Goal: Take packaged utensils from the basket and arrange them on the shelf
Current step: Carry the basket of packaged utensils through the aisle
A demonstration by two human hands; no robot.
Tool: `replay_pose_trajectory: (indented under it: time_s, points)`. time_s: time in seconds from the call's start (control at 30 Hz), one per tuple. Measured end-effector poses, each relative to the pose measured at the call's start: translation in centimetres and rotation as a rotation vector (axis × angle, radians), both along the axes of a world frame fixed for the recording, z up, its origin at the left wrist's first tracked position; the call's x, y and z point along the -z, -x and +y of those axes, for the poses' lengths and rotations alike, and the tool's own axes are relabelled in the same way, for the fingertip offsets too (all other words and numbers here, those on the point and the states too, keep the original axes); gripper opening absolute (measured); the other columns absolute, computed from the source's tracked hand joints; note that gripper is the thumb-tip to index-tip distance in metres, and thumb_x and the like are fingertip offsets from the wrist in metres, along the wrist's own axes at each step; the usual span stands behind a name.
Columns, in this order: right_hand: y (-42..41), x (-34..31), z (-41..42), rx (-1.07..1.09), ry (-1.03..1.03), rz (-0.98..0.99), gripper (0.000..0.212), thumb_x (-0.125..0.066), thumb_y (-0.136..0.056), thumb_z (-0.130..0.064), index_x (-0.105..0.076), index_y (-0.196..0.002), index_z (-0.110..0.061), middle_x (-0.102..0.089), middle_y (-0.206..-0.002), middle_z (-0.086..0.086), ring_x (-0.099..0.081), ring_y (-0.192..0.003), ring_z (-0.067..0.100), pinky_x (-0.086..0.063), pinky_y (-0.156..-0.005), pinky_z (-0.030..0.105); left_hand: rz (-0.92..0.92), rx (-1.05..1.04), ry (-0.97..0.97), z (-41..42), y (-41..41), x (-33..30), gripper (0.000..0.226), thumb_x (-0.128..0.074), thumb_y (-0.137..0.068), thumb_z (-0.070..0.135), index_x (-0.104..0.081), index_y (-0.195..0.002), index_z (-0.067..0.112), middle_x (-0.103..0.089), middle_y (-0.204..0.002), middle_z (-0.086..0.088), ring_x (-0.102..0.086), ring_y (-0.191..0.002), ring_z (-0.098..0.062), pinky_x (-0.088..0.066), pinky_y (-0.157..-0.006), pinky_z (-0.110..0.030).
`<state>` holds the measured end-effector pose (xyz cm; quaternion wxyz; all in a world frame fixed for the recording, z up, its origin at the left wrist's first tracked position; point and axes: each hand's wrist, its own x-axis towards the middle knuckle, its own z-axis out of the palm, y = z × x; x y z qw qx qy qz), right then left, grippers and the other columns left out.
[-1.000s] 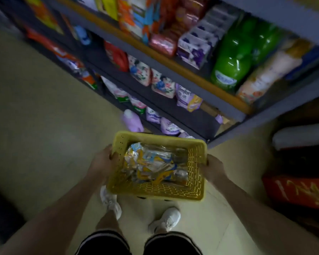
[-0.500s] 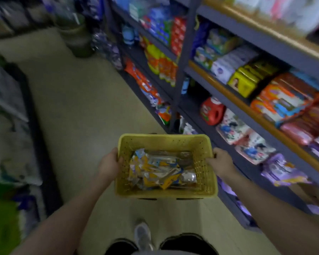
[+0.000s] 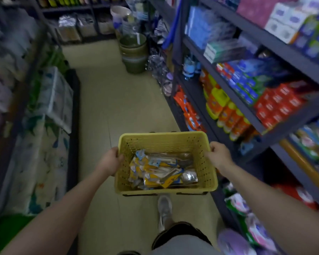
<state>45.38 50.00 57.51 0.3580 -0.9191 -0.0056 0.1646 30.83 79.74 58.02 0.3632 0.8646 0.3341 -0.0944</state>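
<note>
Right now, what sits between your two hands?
In the head view, the yellow basket spans the gap between left hand and right hand, each gripping a side rim; the packaged utensils lie inside it.

Both arms outstretched – left hand [image 3: 110,161], right hand [image 3: 218,154] gripping, fingers curled

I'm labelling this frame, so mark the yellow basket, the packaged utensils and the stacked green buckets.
yellow basket [image 3: 162,139]: head view, far wall.
packaged utensils [image 3: 162,171]: head view, middle of the pile.
stacked green buckets [image 3: 133,52]: head view, upper bucket's side.
</note>
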Motion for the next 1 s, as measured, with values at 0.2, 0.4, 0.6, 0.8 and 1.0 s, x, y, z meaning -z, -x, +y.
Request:
replay_pose_trajectory:
  time_s: [0.2, 0.4, 0.6, 0.8, 1.0]
  points:
    - [-14.0, -2.5, 11.8, -0.128, -0.015, -0.039, 0.04, -0.062, -0.077, -0.008, -0.03, -0.055, -0.017, -0.036, -0.054, 0.0, -0.036, -0.052, 0.016, -0.024, -0.052, 0.033, -0.035, -0.125, -0.054, 9.7, -10.5, -2.9, 0.022, -0.046, -0.092, 0.024, -0.055, -0.107, 0.009, -0.063, -0.087, -0.012, -0.063, -0.068, -0.025, -0.055, -0.05, -0.033]
    - [-27.0, -2.9, 25.3, -0.172, -0.026, -0.082, 0.038, -0.063, -0.073, -0.005, -0.032, -0.054, -0.015, -0.036, -0.055, 0.001, -0.037, -0.055, 0.017, -0.024, -0.05, 0.032, -0.086, -0.202, -0.082, 21.6, -21.5, -2.7, 0.023, -0.048, -0.09, 0.019, -0.058, -0.107, 0.007, -0.062, -0.087, -0.012, -0.06, -0.069, -0.026, -0.049, -0.049, -0.029]
    - [-39.0, -1.5, 38.7, -0.166, -0.016, -0.053, 0.03, -0.062, -0.073, -0.006, -0.039, -0.055, -0.013, -0.041, -0.055, 0.003, -0.041, -0.058, 0.019, -0.026, -0.05, 0.03, -0.133, -0.193, -0.101, 35.4, -33.8, -2.0, 0.022, -0.049, -0.09, 0.017, -0.061, -0.1, 0.003, -0.063, -0.087, -0.01, -0.059, -0.076, -0.023, -0.047, -0.064, -0.03]
    - [-50.8, -2.3, 50.6, -0.035, -0.092, -0.031, 0.022, -0.064, -0.074, -0.011, -0.045, -0.062, -0.012, -0.047, -0.064, 0.012, -0.047, -0.063, 0.022, -0.035, -0.058, 0.031, -0.157, -0.182, -0.099, 47.2, -46.5, -3.9, 0.014, -0.049, -0.09, 0.019, -0.058, -0.099, 0.013, -0.06, -0.076, 0.001, -0.057, -0.064, -0.012, -0.043, -0.052, -0.024]
    - [-65.6, -1.0, 60.6, -0.018, -0.139, 0.02, 0.012, -0.062, -0.077, -0.011, -0.056, -0.071, -0.003, -0.056, -0.071, 0.022, -0.057, -0.068, 0.03, -0.049, -0.065, 0.043, -0.159, -0.214, -0.096, 57.4, -60.8, -3.1, 0.015, -0.052, -0.088, 0.019, -0.061, -0.098, 0.013, -0.066, -0.083, -0.005, -0.065, -0.071, -0.018, -0.056, -0.06, -0.033]
